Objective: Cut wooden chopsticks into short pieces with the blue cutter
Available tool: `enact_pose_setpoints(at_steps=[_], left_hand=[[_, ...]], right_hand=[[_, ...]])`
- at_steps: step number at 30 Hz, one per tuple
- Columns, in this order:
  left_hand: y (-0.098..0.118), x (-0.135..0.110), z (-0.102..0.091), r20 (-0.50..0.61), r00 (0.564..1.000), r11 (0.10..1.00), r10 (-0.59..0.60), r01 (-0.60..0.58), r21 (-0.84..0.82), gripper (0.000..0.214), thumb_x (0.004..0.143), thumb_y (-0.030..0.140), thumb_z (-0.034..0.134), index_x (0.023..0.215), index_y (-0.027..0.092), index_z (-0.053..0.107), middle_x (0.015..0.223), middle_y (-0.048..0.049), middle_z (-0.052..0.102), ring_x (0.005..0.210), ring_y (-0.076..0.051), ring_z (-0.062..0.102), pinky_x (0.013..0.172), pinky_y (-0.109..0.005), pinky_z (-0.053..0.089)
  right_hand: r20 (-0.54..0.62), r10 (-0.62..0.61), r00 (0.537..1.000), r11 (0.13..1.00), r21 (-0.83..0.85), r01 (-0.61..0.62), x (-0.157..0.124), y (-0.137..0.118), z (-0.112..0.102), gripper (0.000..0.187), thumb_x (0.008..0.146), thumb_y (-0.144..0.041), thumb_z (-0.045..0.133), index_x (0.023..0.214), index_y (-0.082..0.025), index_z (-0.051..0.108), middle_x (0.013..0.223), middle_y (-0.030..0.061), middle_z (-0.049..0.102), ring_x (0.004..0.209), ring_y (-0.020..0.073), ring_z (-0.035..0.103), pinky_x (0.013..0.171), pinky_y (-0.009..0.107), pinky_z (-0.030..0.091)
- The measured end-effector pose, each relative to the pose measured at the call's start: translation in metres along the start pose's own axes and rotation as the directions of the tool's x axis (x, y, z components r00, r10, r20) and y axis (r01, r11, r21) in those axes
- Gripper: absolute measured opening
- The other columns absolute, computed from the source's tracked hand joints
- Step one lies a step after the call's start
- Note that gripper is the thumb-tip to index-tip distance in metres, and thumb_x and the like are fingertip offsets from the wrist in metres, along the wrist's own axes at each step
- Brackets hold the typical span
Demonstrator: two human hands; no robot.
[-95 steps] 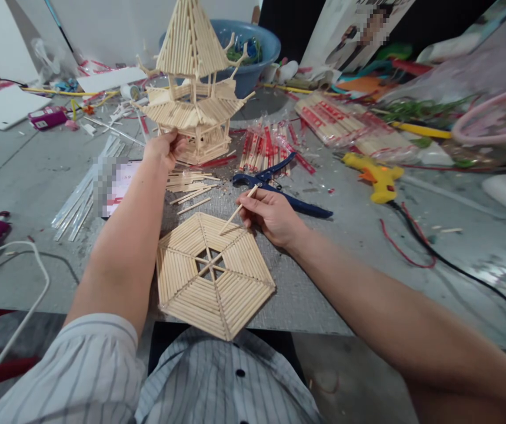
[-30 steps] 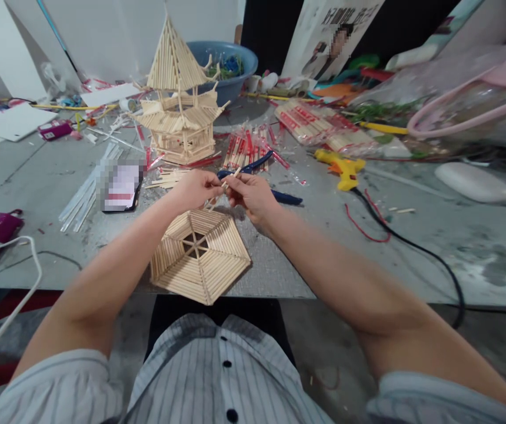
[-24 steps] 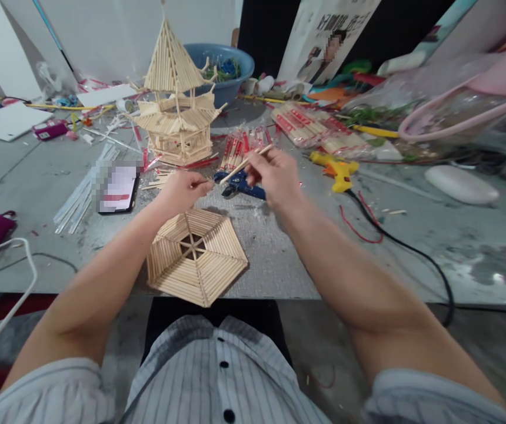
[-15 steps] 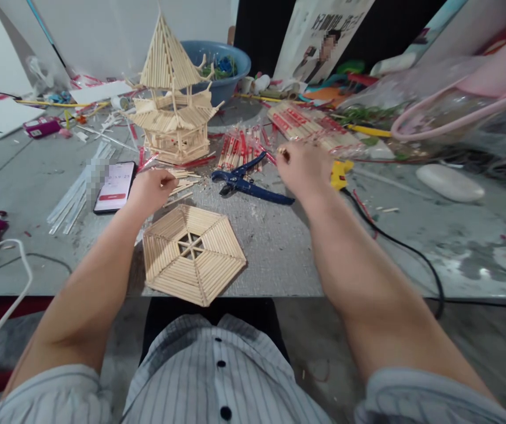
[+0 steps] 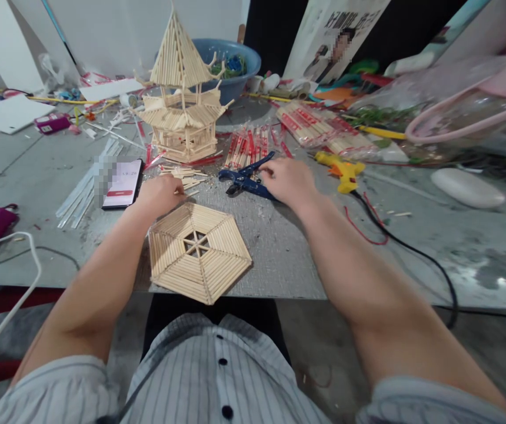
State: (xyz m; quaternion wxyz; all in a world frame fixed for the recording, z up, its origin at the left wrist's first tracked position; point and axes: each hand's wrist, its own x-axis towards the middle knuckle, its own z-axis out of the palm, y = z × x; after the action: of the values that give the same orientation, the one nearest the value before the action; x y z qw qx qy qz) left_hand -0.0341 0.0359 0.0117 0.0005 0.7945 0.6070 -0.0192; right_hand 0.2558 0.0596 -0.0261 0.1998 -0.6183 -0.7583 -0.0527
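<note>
My left hand (image 5: 161, 193) is closed beside a small pile of cut wooden sticks (image 5: 186, 173). One thin stick (image 5: 192, 193) lies right at its fingertips; whether they grip it is hidden. My right hand (image 5: 290, 181) is curled over the handles of dark blue cutting pliers (image 5: 246, 179), which lie on the table with their jaws to the left. Nearest to me, a flat hexagonal panel of sticks (image 5: 224, 259), with a spoked opening in its middle, rests at the table edge. Behind the pile stands a stick-built pagoda model (image 5: 182, 126) with a pointed roof.
A phone (image 5: 122, 185) and clear glue sticks (image 5: 83, 182) lie left of my left hand. A yellow glue gun (image 5: 345, 172) with a black cord is to the right. Red-wrapped stick bundles (image 5: 248, 147) and a blue basin (image 5: 239, 73) stand farther back.
My right hand has moved left and down onto the pliers' handles, uncovering the glue gun. My left hand has shifted slightly toward the panel. The view has swung a little left.
</note>
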Motion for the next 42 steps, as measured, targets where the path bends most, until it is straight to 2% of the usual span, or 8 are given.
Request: enact_pose_setpoints(at_steps=[6,13,25,32,34,37,39,42], left_hand=[[0.001,0.004,0.007,0.003,1.0,0.999,0.001,-0.001,0.041,0.036,0.082,0.027,0.045,0.108,0.016,0.067,0.11,-0.0142,0.069,0.1,-0.028,0.065,0.077,-0.035,0.048],[0.002,0.002,0.007,0.048,0.999,0.998,-0.018,0.015,0.058,0.036,0.079,0.024,0.046,0.105,0.017,0.069,0.106,-0.0155,0.071,0.099,-0.03,0.065,0.077,-0.037,0.049],[-0.001,-0.001,0.004,0.059,0.998,0.997,-0.028,0.024,0.079,0.033,0.085,0.023,0.044,0.102,0.014,0.071,0.106,-0.0169,0.07,0.098,-0.029,0.064,0.08,-0.037,0.046],[-0.002,0.006,0.007,-0.048,0.999,0.907,-0.02,-0.002,-0.422,0.015,0.08,0.028,0.056,0.077,0.017,0.066,0.072,-0.0037,0.066,0.068,-0.014,0.056,0.064,-0.025,0.04],[0.003,0.006,0.006,-0.038,0.999,0.768,0.038,-0.053,-0.639,0.013,0.079,0.027,0.058,0.073,0.017,0.062,0.061,0.0011,0.057,0.058,-0.01,0.049,0.058,-0.023,0.039],[0.015,0.001,0.004,0.015,0.99,0.549,0.137,-0.063,-0.833,0.01,0.08,0.024,0.059,0.073,0.016,0.06,0.057,0.0045,0.05,0.05,-0.006,0.044,0.052,-0.02,0.037],[0.024,-0.004,0.002,0.042,0.983,0.482,0.177,-0.049,-0.875,0.009,0.08,0.019,0.06,0.071,0.016,0.06,0.055,0.005,0.049,0.048,-0.005,0.044,0.05,-0.019,0.037],[0.035,-0.01,-0.002,0.068,0.979,0.451,0.195,-0.027,-0.892,0.012,0.08,0.017,0.061,0.068,0.016,0.06,0.054,0.0038,0.053,0.048,-0.005,0.05,0.052,-0.019,0.042]], right_hand=[[0.071,-0.224,0.972,0.974,0.04,0.222,-0.009,-0.03,0.005,0.031,0.088,-0.023,0.047,0.098,-0.017,0.075,0.096,0.0125,0.074,0.087,0.0258,0.065,0.075,0.037,0.042],[-0.001,-0.268,0.963,0.961,0.068,0.267,-0.016,-0.04,0.001,0.031,0.091,-0.025,0.044,0.096,-0.017,0.074,0.094,0.0127,0.073,0.09,0.0264,0.064,0.078,0.038,0.039],[0.087,-0.395,0.914,0.909,0.182,0.376,-0.025,-0.056,0.005,0.03,0.091,-0.026,0.045,0.095,-0.017,0.074,0.095,0.0104,0.075,0.086,0.0228,0.065,0.076,0.034,0.04],[0.056,-0.295,0.954,0.878,0.41,0.247,-0.025,-0.056,0.006,0.023,0.087,-0.025,0.053,0.094,-0.019,0.074,0.093,0.0089,0.074,0.083,0.0211,0.064,0.077,0.033,0.042],[0.051,-0.205,0.978,0.789,0.599,0.134,-0.025,-0.061,0.007,0.02,0.084,-0.027,0.059,0.096,-0.019,0.072,0.083,0.0058,0.071,0.073,0.0174,0.061,0.072,0.031,0.043],[0.121,-0.086,0.989,0.481,0.874,-0.065,-0.026,-0.071,0.008,0.023,0.077,-0.03,0.07,0.097,-0.018,0.069,0.067,-0.0016,0.06,0.057,0.0114,0.051,0.059,0.027,0.042],[0.174,-0.088,0.981,0.29,0.946,-0.142,-0.027,-0.079,0.008,0.023,0.073,-0.033,0.074,0.09,-0.019,0.068,0.063,-0.0035,0.056,0.053,0.0094,0.047,0.054,0.025,0.04],[0.172,-0.104,0.979,0.159,0.975,-0.155,-0.029,-0.087,0.005,0.019,0.07,-0.037,0.075,0.076,-0.02,0.068,0.061,-0.0031,0.057,0.05,0.0077,0.045,0.049,0.024,0.038]])
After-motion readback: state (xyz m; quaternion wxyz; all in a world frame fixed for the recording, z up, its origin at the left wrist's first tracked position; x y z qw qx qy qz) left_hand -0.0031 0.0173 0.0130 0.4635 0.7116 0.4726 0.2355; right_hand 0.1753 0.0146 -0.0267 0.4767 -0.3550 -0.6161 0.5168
